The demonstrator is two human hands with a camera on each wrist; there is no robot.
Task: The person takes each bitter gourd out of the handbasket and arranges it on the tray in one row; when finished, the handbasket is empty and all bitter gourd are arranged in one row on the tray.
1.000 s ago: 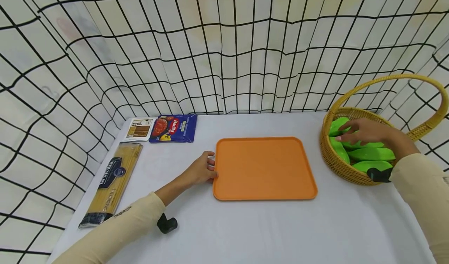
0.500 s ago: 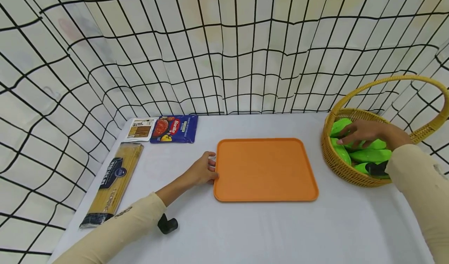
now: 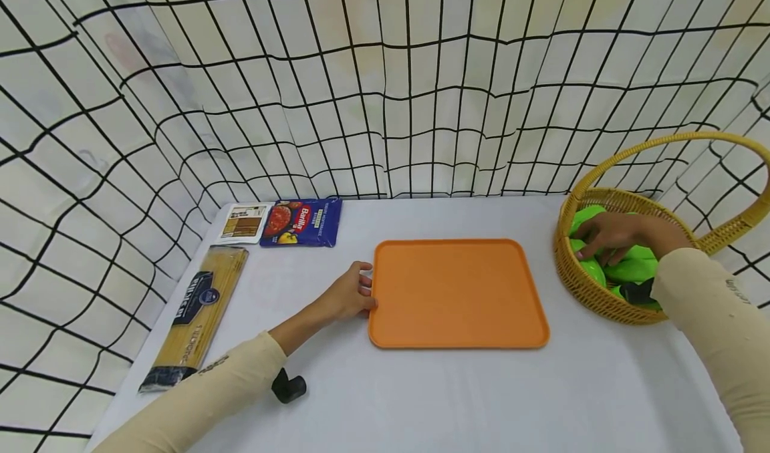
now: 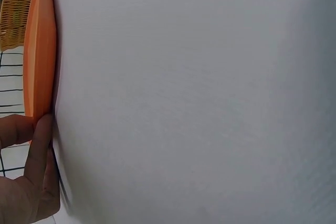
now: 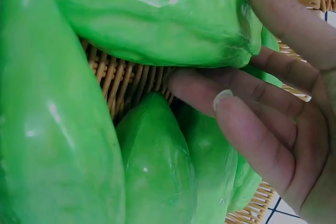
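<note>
Black grid netting (image 3: 471,37) rises behind a white tabletop (image 3: 451,399). Yellow wicker basket (image 3: 582,296) at right, tall arched handle. Orange tray (image 3: 457,292) at centre, bare. Long pasta packet (image 3: 195,319) near left edge; beyond it a blue pouch (image 3: 301,223), white pouch (image 3: 243,224) just beside that. Left hand (image 3: 347,294): thumb and fingers pinching tray's left edge. Right hand (image 3: 613,234): down in basket, partly curled round the end of one green fruit (image 5: 152,17); other green fruits (image 5: 58,114) about it.
</note>
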